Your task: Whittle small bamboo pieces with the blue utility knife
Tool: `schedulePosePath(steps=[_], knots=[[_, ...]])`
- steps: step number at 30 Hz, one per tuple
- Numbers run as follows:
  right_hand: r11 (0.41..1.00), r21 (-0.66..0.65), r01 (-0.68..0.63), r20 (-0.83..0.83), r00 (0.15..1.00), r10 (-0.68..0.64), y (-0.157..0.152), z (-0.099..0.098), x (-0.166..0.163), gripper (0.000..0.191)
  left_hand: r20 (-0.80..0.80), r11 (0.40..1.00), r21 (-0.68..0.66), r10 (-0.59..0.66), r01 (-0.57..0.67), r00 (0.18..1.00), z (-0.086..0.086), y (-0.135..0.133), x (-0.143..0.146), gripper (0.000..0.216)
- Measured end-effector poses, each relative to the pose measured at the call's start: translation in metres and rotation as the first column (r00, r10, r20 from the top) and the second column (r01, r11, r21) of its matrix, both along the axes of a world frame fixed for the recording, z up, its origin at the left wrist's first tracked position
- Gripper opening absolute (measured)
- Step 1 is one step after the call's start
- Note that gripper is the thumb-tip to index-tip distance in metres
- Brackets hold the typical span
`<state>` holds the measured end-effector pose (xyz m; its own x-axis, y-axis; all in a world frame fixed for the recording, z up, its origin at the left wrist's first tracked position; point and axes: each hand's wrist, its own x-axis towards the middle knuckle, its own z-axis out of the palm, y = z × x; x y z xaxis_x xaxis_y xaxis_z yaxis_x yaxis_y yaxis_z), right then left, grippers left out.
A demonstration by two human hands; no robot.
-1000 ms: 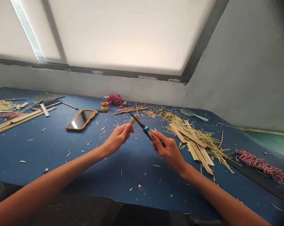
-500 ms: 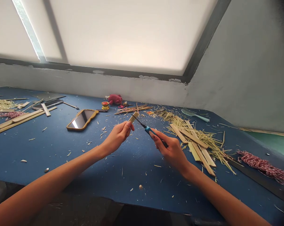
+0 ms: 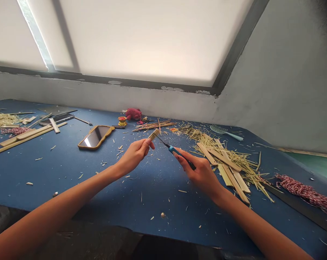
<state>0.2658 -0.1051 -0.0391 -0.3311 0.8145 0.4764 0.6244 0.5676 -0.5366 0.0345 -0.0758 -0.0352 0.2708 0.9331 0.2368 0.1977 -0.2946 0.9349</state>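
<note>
Grip: your left hand (image 3: 134,153) is clenched on a short bamboo piece (image 3: 153,135), pinched between thumb and fingers. Your right hand (image 3: 202,173) is wrapped around the knife (image 3: 176,153) at its blue handle.
Slats (image 3: 25,135): long and pale, they lie flat at the far left of the blue table (image 3: 71,177), well apart from your hands.
Phone (image 3: 95,137): it lies screen up, left of your left hand and farther off.
Bamboo piece: you hold it in the air over the middle of the table, its free end tilted up and to the right.
Knife: its dark blade points left and away from you, and the tip meets the free end of the bamboo piece.
Strips (image 3: 228,162): a loose heap of flat strips and thin shavings lies just right of your right hand.
Twine (image 3: 304,187): a red-and-white bundle lies at the far right, near the table's edge.
</note>
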Motion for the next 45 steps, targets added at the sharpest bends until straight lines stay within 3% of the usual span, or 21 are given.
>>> schedulePosePath(steps=[20, 45], knots=[[0.998, -0.061, 0.002, -0.002, 1.0, -0.002, -0.0036, -0.0004, -0.0031, 0.043, -0.235, 0.985, 0.148, 0.122, -0.088, 0.964, 0.007, -0.0024, -0.0046, 0.041], [0.999, 0.0, 0.039, 0.038, 0.999, -0.039, -0.0062, -0.0033, -0.0073, 0.042, -0.229, 0.98, 0.171, 0.142, -0.104, 0.963, 0.0022, -0.0001, -0.0045, 0.043]])
